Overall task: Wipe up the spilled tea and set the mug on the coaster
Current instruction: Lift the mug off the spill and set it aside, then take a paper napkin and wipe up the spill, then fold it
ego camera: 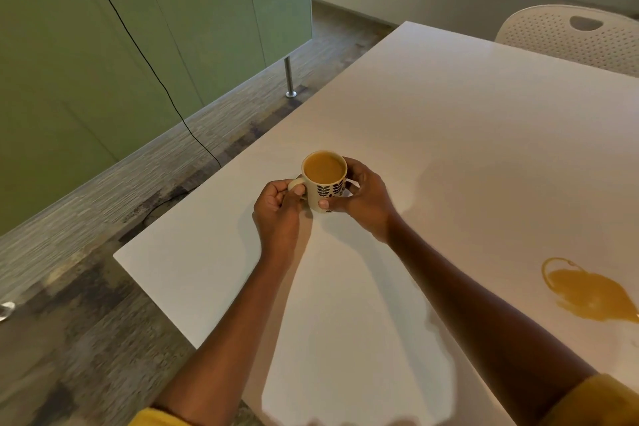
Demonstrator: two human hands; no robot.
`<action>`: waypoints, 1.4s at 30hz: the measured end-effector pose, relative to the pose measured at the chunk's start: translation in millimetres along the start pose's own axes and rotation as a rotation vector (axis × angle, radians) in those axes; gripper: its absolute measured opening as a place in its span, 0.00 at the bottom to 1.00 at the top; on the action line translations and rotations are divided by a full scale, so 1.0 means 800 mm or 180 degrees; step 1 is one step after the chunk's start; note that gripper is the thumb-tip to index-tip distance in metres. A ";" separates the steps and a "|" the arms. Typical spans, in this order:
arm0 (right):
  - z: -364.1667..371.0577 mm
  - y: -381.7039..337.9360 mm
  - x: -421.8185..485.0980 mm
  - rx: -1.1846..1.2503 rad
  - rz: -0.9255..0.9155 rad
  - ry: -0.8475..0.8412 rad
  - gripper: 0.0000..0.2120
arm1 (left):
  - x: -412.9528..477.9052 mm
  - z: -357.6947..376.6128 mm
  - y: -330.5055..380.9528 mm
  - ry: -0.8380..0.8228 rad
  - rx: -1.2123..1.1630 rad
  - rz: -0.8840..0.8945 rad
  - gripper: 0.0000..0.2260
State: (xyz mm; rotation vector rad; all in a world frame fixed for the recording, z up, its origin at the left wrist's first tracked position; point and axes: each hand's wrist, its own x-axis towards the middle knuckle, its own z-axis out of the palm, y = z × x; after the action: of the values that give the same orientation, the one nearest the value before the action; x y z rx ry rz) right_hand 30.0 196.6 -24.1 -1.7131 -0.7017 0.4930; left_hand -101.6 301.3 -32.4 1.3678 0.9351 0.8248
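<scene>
Office or breakroom setting: white desk (449, 135), green partition panel (103, 45), perforated plastic chair (553, 41) standing alongside.

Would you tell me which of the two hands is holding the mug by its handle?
The left hand grips the handle of the mug; the right hand wraps around the patterned body instead.

Cream mug (324, 183) (dark leaf print), amber spilled tea (587, 296), white table (449, 135).

We found the mug (324, 182) on the table (449, 121) between both hands, the spilled tea (587, 294) well right, a chair (574, 34) behind.
</scene>
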 end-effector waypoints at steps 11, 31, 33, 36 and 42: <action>-0.056 -0.013 -0.013 0.0243 0.0066 0.0259 0.30 | -0.027 -0.008 0.000 0.0378 -0.0004 -0.0110 0.10; -0.236 -0.009 -0.284 -0.0023 0.0025 0.1358 0.16 | -0.284 0.121 -0.005 -0.1900 0.0346 -0.0214 0.03; -0.252 0.003 -0.316 -0.0382 0.0041 0.1555 0.11 | -0.307 0.134 -0.008 -0.2155 0.0799 0.0149 0.04; -0.274 0.024 -0.369 -0.1720 0.0035 0.1564 0.06 | -0.343 0.149 -0.014 -0.2697 0.1470 0.0678 0.02; -0.301 0.070 -0.474 -0.3421 0.0318 0.1154 0.11 | -0.414 0.166 -0.030 -0.3408 0.2100 0.1538 0.11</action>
State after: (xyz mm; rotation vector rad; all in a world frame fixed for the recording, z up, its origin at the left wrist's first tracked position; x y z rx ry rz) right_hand -79.7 -242.4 -32.0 -2.7494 -0.6485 -0.2106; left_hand -121.7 -55.7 -38.1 2.2961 -0.0153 -0.0081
